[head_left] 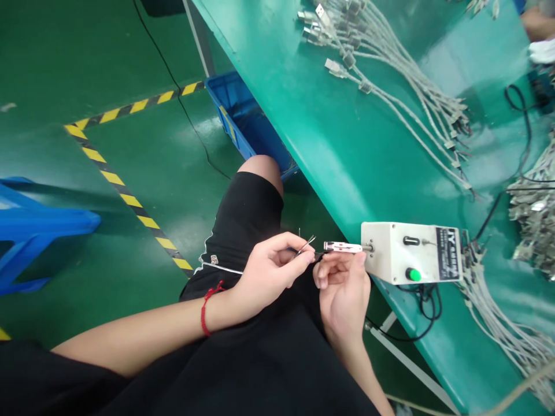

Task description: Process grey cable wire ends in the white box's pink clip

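My left hand (277,260), with a red cord bracelet (206,309) at its wrist, is closed in a pinch on thin wires (307,245) that stick out past the fingertips. My right hand (344,283) is palm up with its fingers curled, just under a white bar (342,247). Whatever its fingers grip is hidden. The bar juts from the shaft of a small white machine (390,248) with a green knob (413,274). A thin dark strand runs between my left fingertips and the bar's end.
White cables with USB plugs (385,58) lie across the green table (295,69). More cable bundles (535,214) lie at right. A blue crate (229,110) stands beneath the table edge, a blue stool (43,225) at left. Another person's hand (540,26) shows top right.
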Tool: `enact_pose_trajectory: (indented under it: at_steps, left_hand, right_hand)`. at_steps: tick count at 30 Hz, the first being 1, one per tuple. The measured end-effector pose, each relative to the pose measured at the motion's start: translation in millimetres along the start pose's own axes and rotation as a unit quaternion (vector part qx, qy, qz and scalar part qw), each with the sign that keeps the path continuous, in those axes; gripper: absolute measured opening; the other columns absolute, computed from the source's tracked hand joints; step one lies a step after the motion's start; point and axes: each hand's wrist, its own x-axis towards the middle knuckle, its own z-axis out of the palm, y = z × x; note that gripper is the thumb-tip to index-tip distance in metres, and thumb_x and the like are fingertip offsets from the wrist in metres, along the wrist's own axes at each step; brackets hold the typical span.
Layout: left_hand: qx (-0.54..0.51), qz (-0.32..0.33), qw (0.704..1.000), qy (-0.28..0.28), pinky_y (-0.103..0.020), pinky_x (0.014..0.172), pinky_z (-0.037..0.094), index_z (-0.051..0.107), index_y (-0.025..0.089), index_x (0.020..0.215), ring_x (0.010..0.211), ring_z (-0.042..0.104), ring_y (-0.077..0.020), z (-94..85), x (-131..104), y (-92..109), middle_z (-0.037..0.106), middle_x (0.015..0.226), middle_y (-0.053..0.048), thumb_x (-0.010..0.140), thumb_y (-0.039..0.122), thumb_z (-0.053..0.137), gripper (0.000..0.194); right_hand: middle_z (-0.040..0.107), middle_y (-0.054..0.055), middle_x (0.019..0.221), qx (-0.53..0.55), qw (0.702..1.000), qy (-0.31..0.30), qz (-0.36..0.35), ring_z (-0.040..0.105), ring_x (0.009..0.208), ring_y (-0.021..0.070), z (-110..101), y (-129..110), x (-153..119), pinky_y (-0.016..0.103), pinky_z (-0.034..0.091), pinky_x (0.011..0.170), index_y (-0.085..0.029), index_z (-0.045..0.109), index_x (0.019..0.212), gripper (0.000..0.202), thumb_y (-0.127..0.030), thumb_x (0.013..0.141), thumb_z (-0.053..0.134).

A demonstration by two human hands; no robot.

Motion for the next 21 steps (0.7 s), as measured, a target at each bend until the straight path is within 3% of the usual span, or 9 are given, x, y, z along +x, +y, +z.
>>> enact_pose_trajectory:
  at_steps: [7, 12, 21]
  left_hand:
    - [-0.011, 0.01, 1.0, 0.004, -0.014, 0.042, 0.04, 0.071, 0.013, 0.093, 0.045, 0.049, -0.0034, -0.5, 4.8, 3.0, 0.066, 0.068, 0.001, 0.09, 0.028, 0.078, 0.016]
    - [-0.018, 0.022, 1.0, 0.013, -0.013, 0.041, 0.039, 0.07, 0.014, 0.092, 0.044, 0.048, -0.0034, -3.0, 8.1, 1.8, 0.063, 0.063, 0.003, 0.09, 0.029, 0.078, 0.017]
    - [-0.031, 0.054, 0.998, -0.009, -0.013, 0.044, 0.043, 0.075, 0.017, 0.101, 0.051, 0.052, -0.002, -0.8, 14.1, -0.9, 0.078, 0.101, -0.007, 0.094, 0.028, 0.075, 0.013]
  right_hand:
    - [0.058, 0.002, 0.066, 0.079, 0.997, -0.009, 0.024, 0.048, 0.056, 0.0135, 3.9, -3.4, 1.3, 0.029, 0.038, 0.055, -0.018, 0.073, 0.094, 0.041, -0.042, 0.106, 0.042]
    - [0.053, -0.003, 0.068, 0.123, 0.992, 0.018, 0.029, 0.042, 0.058, 0.0111, 7.3, 1.1, 3.9, 0.026, 0.039, 0.059, -0.019, 0.07, 0.122, 0.036, -0.045, 0.104, 0.053]
    - [0.039, -0.007, 0.059, 0.212, 0.975, 0.034, 0.049, 0.029, 0.054, 0.0091, 9.7, 3.8, 9.3, 0.021, 0.033, 0.055, -0.022, 0.072, 0.115, 0.022, -0.038, 0.103, 0.062]
